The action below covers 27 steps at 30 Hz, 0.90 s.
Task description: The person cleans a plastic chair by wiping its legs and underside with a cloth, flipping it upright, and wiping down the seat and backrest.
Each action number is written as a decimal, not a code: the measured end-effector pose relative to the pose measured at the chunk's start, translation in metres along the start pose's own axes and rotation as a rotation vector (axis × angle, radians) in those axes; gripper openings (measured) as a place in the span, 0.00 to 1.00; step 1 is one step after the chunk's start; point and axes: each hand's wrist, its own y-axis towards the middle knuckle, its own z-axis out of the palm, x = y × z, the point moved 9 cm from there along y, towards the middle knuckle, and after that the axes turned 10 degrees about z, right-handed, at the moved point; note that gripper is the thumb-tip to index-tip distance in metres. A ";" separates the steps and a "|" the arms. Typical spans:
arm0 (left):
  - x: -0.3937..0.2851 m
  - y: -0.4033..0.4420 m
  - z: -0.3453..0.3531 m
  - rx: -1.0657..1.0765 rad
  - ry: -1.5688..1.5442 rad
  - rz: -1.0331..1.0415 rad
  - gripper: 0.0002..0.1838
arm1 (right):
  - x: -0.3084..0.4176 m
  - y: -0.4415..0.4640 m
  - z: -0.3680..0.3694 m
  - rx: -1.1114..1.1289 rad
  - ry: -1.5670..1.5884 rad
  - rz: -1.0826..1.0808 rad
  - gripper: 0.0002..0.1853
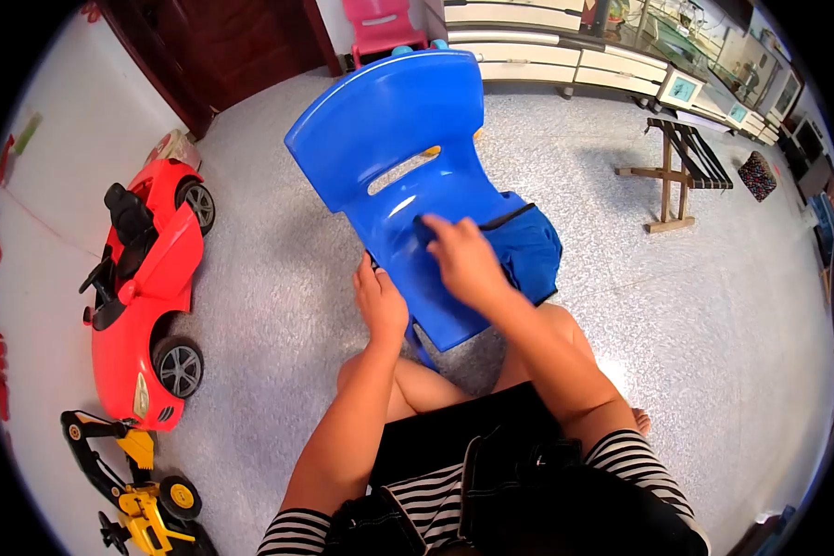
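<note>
A blue plastic chair (394,120) stands in front of me, its backrest away from me. On the right part of its seat lies a blue cloth item (528,248) with dark edging. My right hand (463,259) is over the seat beside the cloth, its fingertips at a dark blue bit of fabric; what the fingers hold is hard to make out. My left hand (380,298) rests at the left edge of the seat, its fingers close together near a small dark thing that I cannot make out.
A red toy car (148,306) and a yellow toy digger (144,500) stand on the left. A folding stool (681,171) and a small patterned object (758,176) are at the right. Behind the blue chair are a pink chair (380,28) and white drawers (528,69).
</note>
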 end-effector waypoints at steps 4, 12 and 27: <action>0.005 -0.001 0.000 -0.017 -0.152 0.028 0.26 | 0.014 -0.029 0.044 0.020 -0.180 -0.247 0.20; -0.003 -0.001 -0.005 0.017 -0.134 -0.054 0.27 | -0.047 0.055 0.046 -0.178 -0.521 0.045 0.26; -0.007 0.001 -0.003 0.067 -0.074 -0.055 0.28 | -0.035 0.071 0.067 -0.181 -0.511 0.066 0.15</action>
